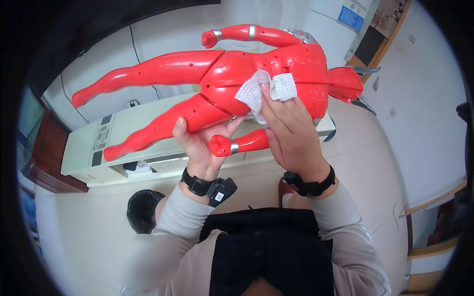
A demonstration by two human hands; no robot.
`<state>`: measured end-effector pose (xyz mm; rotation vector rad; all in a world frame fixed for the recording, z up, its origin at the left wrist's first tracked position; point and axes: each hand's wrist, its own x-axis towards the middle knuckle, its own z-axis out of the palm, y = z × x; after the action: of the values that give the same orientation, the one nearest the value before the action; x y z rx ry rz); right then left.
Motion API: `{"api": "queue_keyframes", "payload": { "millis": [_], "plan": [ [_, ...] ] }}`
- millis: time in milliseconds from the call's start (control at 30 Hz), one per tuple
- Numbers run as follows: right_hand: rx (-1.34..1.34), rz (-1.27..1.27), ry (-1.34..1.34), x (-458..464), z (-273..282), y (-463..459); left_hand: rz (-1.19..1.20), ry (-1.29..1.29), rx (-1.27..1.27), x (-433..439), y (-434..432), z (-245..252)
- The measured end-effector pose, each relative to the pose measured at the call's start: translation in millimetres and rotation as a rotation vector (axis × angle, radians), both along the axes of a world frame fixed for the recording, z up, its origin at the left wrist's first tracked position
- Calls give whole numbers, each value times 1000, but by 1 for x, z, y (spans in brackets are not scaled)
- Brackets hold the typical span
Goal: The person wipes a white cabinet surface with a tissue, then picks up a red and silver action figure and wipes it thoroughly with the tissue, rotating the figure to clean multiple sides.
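A large red plastic action figure (229, 70) with silver bands on its arms lies across my view, its back towards me, head at the right and feet at the left. My left hand (207, 142) holds it from below near the hip and upper leg, thumb on the thigh, beside the figure's fist. Under the fingers of my right hand (292, 124), a white textured cloth (251, 92) is pressed on the figure's lower back, with a folded part standing out between the fingers. Each of my wrists wears a black strap with a device on it.
A long pale low cabinet (122, 124) with an open shelf stands behind the figure along the wall. Dark cables (135, 48) hang on that wall. A reddish-brown wooden cabinet (52, 155) is at the left. A black bag-lined bin (142, 211) stands on the tiled floor.
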<state>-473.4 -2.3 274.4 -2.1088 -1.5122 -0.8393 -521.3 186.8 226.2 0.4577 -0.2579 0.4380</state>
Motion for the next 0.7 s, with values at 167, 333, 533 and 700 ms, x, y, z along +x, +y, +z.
{"api": "queue_keyframes", "payload": {
  "millis": [167, 333, 533, 700],
  "plan": [
    [-38, 52, -24, -4, 20, 6, 4, 14, 40, -5, 1, 5],
    [-15, 151, -78, 6, 30, 13, -66, 5, 61, -6, 3, 9],
    [74, 180, -152, 3, 40, 25, -75, -12, 58, -6, 4, 10],
    [112, 211, -182, -14, 35, 51, -36, -40, -23, -7, 1, 8]
  ]
}}
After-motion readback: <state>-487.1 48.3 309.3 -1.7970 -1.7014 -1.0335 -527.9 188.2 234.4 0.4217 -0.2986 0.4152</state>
